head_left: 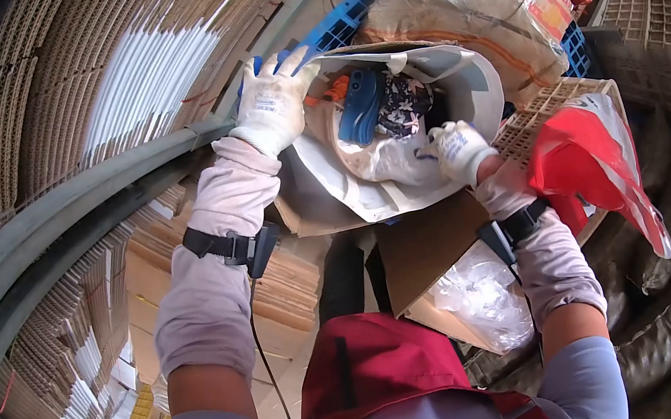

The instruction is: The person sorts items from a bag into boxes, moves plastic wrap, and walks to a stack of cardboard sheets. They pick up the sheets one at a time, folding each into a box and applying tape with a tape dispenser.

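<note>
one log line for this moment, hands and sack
left hand: grips sack rim | right hand: grips near rim | sack: open, blue item inside

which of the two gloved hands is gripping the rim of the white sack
The left hand: its fingers curl over the top edge of the white sack. The right hand sits lower, against the sack's inner white lining.

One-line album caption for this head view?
Two white-gloved hands, left and right, hold open a white woven sack containing a blue shoe.

Two gloved hands, left hand (276, 100) and right hand (456, 148); one white sack (469, 83); one red bag (587, 161); perhaps two blue pallets (341, 24).
</note>
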